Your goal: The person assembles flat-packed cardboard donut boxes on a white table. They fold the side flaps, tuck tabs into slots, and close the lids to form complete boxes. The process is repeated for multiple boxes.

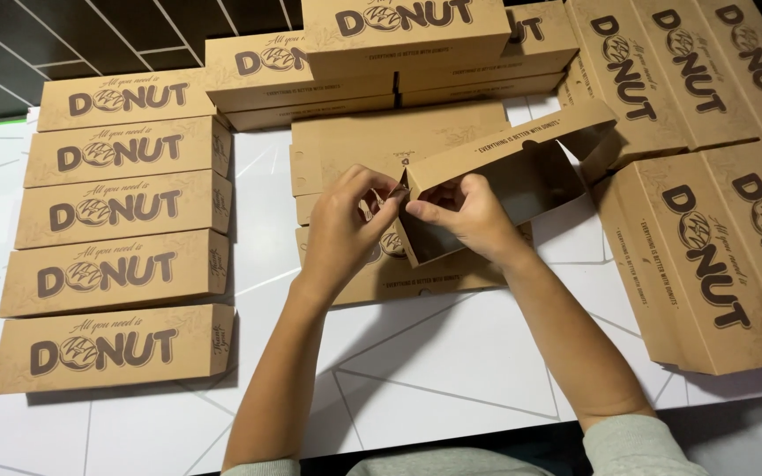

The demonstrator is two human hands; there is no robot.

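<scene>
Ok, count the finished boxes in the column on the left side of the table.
5, lined up from far to near: first box, second box, third box, fourth box, fifth box. None looks hidden; more boxes sit elsewhere on the table.

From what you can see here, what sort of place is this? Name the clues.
Probably a bakery or packing workspace: both hands fold an open cardboard box, finished boxes lie in rows, and flat blanks wait on the white table.

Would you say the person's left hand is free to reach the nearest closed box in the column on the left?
Probably not at once: the left hand is pinching the half-folded open box with the right hand. Bare white table lies between it and the closed box.
</scene>
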